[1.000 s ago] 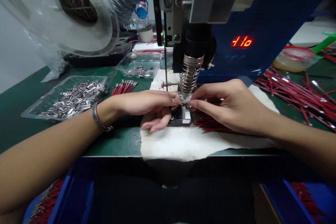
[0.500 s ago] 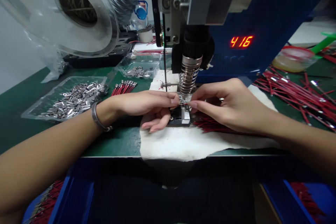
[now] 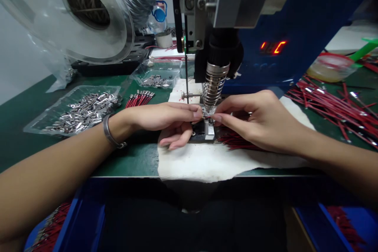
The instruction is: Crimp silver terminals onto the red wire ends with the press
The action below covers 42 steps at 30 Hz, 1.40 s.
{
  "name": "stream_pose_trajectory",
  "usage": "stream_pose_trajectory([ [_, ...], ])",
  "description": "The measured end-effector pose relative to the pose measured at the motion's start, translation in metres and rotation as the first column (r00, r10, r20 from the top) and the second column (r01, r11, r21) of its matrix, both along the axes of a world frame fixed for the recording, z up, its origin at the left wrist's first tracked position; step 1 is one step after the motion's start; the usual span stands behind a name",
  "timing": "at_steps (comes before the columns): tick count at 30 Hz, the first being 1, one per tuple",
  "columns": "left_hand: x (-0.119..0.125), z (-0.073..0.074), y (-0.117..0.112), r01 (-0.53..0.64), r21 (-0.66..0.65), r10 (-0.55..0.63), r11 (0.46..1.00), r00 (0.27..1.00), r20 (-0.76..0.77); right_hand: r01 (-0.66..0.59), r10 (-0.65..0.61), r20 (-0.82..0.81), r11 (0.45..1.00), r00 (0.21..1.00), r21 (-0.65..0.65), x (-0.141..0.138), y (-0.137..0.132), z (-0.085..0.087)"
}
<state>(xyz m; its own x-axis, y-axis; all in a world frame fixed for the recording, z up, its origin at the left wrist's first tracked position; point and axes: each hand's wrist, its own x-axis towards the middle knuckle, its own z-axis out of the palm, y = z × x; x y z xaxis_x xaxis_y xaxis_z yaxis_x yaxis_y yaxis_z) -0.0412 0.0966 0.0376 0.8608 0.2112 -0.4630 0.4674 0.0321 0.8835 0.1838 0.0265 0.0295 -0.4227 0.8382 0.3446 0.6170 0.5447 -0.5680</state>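
Observation:
My left hand (image 3: 169, 120) and my right hand (image 3: 255, 120) meet fingertip to fingertip under the coiled metal head (image 3: 213, 82) of a blue bench machine (image 3: 295, 15). Both hands pinch a tiny piece at the small block (image 3: 209, 130) below the head; it looks like a metal terminal on a thin red wire, too small to be sure. The left wrist wears a metal bracelet (image 3: 110, 132). A bunch of red wires (image 3: 236, 141) lies under my right hand on a white cloth (image 3: 212, 161).
A clear tray of silver terminals (image 3: 76, 110) lies at left, a second tray (image 3: 156, 76) behind it. Finished red wires (image 3: 140, 97) lie between them. Many red wires (image 3: 333, 106) spread at right. A large clear reel (image 3: 76, 12) hangs upper left. A red display (image 3: 273, 46) glows.
Both hands stay pinched at the same spot under the head. The red digits on the machine's display have changed and now show only partly.

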Motion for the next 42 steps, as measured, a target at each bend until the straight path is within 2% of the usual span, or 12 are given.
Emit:
stream_pose_trajectory([
  [17, 0.0001, 0.0002, -0.0016, -0.015, -0.001, 0.015, 1.0, 1.0, -0.002, 0.036, -0.037, 0.019, 0.997, 0.999, 0.061, -0.0011, -0.0054, -0.0011],
  [31, 0.001, 0.0012, -0.0033, -0.033, -0.024, 0.034, 0.999, 0.999, 0.019, 0.034, -0.034, -0.018, 0.999, 0.999, -0.035, -0.0023, 0.0003, 0.0014],
  [42, 0.0004, 0.0011, -0.0013, 0.0, 0.007, 0.0, 1.0, 1.0, 0.001, 0.037, -0.038, -0.03, 0.998, 0.999, -0.052, -0.003, 0.0004, 0.0025],
])
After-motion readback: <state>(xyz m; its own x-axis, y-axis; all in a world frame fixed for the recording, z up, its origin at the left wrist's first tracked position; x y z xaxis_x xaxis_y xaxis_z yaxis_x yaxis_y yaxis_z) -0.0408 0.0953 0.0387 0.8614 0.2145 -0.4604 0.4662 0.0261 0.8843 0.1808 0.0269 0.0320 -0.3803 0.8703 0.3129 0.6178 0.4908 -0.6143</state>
